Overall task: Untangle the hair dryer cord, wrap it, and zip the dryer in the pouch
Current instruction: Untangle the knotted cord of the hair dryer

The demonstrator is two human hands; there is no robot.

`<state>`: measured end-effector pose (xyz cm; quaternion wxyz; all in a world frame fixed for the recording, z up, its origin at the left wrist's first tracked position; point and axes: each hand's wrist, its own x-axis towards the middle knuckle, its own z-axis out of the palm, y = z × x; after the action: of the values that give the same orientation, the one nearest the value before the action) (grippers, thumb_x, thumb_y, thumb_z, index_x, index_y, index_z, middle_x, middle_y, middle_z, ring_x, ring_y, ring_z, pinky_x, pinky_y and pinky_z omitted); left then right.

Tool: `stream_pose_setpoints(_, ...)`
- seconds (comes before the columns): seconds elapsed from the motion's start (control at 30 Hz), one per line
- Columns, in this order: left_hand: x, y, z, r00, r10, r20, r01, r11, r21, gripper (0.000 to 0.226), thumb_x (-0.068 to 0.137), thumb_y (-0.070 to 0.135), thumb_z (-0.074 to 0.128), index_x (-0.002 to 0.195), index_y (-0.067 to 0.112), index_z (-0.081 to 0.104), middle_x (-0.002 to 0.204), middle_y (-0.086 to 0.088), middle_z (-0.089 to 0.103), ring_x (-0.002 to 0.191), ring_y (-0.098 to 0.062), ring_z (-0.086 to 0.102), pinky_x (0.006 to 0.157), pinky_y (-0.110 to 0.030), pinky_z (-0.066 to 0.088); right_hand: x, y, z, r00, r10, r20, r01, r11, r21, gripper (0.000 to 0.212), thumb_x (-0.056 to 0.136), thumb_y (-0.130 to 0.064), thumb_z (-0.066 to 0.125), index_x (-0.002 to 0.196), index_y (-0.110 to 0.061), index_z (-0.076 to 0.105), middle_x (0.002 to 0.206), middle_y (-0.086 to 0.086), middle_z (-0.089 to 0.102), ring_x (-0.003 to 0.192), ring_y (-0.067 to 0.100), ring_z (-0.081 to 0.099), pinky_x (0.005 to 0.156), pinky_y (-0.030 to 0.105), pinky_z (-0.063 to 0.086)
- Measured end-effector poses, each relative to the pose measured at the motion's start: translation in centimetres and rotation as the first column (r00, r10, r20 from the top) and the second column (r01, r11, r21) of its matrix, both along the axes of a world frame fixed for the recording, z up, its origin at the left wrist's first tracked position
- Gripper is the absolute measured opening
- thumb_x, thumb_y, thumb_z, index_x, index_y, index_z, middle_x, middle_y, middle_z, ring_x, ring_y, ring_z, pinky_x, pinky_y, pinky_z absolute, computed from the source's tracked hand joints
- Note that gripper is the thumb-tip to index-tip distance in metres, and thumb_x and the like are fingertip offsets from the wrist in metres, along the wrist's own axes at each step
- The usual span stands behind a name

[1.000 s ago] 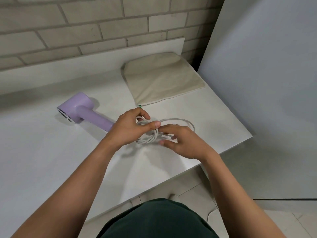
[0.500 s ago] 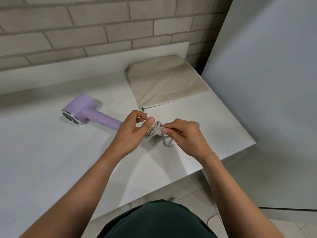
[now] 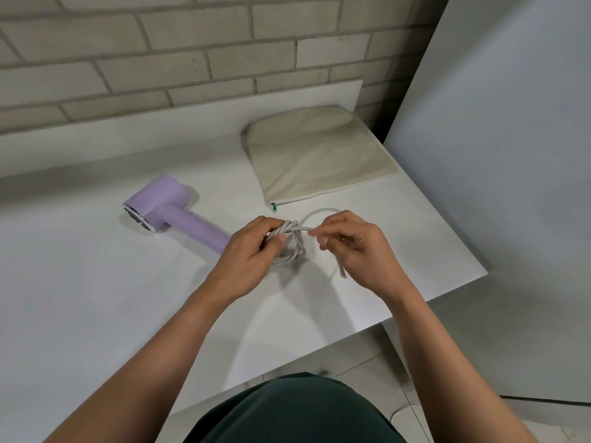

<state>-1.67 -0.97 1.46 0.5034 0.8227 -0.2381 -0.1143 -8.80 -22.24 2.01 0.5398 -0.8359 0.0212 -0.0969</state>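
A lilac hair dryer (image 3: 166,206) lies on its side on the white table (image 3: 96,298), its handle pointing toward my hands. Its pale grey cord (image 3: 295,247) is bunched in tangled loops between my hands. My left hand (image 3: 252,254) pinches the bunch from the left. My right hand (image 3: 355,247) pinches a strand of the cord, which arcs over the fingers; a short end hangs below the palm. A beige fabric pouch (image 3: 316,155) lies flat behind the hands, its green zipper pull (image 3: 273,206) at the near left corner.
A brick wall (image 3: 192,52) runs behind the table. A tall pale panel (image 3: 511,155) stands at the right, close to the table's right edge. The table's front edge runs diagonally below my right hand, with tiled floor beyond it.
My hands have drawn slightly apart. The right hand has pulled a strand out of the bunch, so a loop now arcs above it and an end dangles below.
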Motion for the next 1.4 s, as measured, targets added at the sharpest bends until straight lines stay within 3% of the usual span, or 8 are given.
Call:
stream_pose_setpoints(0.23, 0.6, 0.5, 0.6, 0.982, -0.065, -0.175, 0.057, 0.997, -0.048, 0.011, 0.102, 0.016, 0.060, 0.104, 0.021, 0.070, 0.073, 0.015, 0.064, 0.068, -0.009, 0.057, 0.069, -0.024, 0.045, -0.1, 0.0, 0.4, 0.998, -0.030, -0.047, 0.036, 0.991, 0.127, 0.029, 0.089, 0.000, 0.078, 0.099, -0.027, 0.077, 0.090, 0.000, 0.077, 0.082, 0.026, 0.072, 0.081, 0.028, 0.059)
stream_pose_setpoints(0.47, 0.8, -0.2, 1.8, 0.959, -0.182, -0.216, 0.180, 0.983, -0.029, 0.017, 0.099, 0.022, 0.057, 0.099, 0.028, 0.073, 0.093, -0.005, 0.067, 0.074, -0.010, 0.058, 0.070, -0.024, 0.047, 0.4, 1.1, 0.2, 0.999, -0.042, -0.024, 0.044, 0.995, 0.089, 0.025, 0.083, -0.002, 0.084, 0.092, -0.025, 0.075, 0.083, -0.002, 0.077, 0.079, 0.015, 0.074, 0.080, 0.025, 0.059)
stream_pose_setpoints(0.7, 2.1, 0.0, 3.2, 0.945, -0.234, -0.230, 0.241, 0.971, 0.004, 0.035, 0.086, 0.014, 0.044, 0.098, 0.019, 0.076, 0.092, -0.010, 0.070, 0.083, -0.025, 0.064, 0.071, -0.022, 0.047, 0.6, 0.8, -0.2, 0.999, 0.039, 0.026, -0.034, 0.986, -0.166, 0.047, 0.091, -0.020, 0.080, 0.136, -0.028, 0.066, 0.128, -0.009, 0.059, 0.092, 0.012, 0.069, 0.072, 0.021, 0.058)
stream_pose_setpoints(0.8, 2.2, 0.1, 2.4, 0.956, -0.252, -0.149, 0.259, 0.965, 0.035, 0.035, 0.100, 0.002, 0.048, 0.111, 0.020, 0.076, 0.096, -0.004, 0.070, 0.088, -0.016, 0.068, 0.079, -0.021, 0.050, 0.8, 0.6, -0.2, 0.991, 0.119, -0.059, -0.129, 0.970, -0.204, 0.037, 0.098, -0.021, 0.072, 0.135, -0.027, 0.068, 0.112, -0.017, 0.067, 0.088, 0.007, 0.068, 0.075, 0.020, 0.056)
stream_pose_setpoints(0.97, 1.8, 0.0, 1.2, 0.995, -0.093, 0.025, 0.093, 0.995, -0.016, 0.030, 0.102, 0.006, 0.057, 0.111, 0.028, 0.075, 0.100, 0.007, 0.074, 0.095, -0.008, 0.069, 0.085, -0.020, 0.051, 1.1, 1.1, -0.3, 0.997, -0.011, -0.083, -0.001, 0.989, -0.146, 0.016, 0.093, -0.028, 0.076, 0.109, -0.030, 0.077, 0.088, -0.024, 0.071, 0.084, 0.009, 0.067, 0.074, 0.014, 0.050)
stream_pose_setpoints(1.1, 1.3, -0.9, 0.7, 0.980, 0.172, -0.096, -0.187, 0.966, -0.180, 0.020, 0.103, 0.010, 0.058, 0.106, 0.020, 0.075, 0.095, 0.007, 0.077, 0.093, -0.009, 0.075, 0.070, -0.027, 0.055, 1.5, 1.6, -0.1, 0.984, 0.068, -0.167, -0.094, 0.984, -0.151, 0.010, 0.093, -0.034, 0.076, 0.102, -0.032, 0.075, 0.087, -0.014, 0.074, 0.077, 0.012, 0.063, 0.072, 0.027, 0.052)
stream_pose_setpoints(1.2, 1.5, -1.0, 0.7, 0.954, 0.260, -0.152, -0.289, 0.930, -0.225, 0.019, 0.106, 0.013, 0.053, 0.110, 0.023, 0.069, 0.093, 0.008, 0.072, 0.093, -0.010, 0.076, 0.055, -0.027, 0.051, 1.5, 2.0, 0.3, 0.981, 0.107, -0.160, -0.129, 0.983, -0.132, 0.017, 0.094, -0.030, 0.074, 0.088, -0.044, 0.068, 0.074, -0.019, 0.068, 0.068, 0.006, 0.057, 0.065, 0.019, 0.045)
stream_pose_setpoints(1.4, 2.7, 0.3, 0.4, 0.893, -0.265, 0.364, 0.206, 0.959, 0.193, 0.042, 0.101, 0.009, 0.055, 0.137, 0.029, 0.064, 0.128, 0.009, 0.057, 0.108, 0.004, 0.059, 0.089, -0.015, 0.047, 1.5, 1.7, 0.0, 0.975, 0.071, -0.211, -0.115, 0.972, -0.207, 0.018, 0.098, -0.028, 0.070, 0.081, -0.020, 0.072, 0.057, -0.006, 0.052, 0.056, 0.011, 0.044, 0.056, 0.021, 0.035)
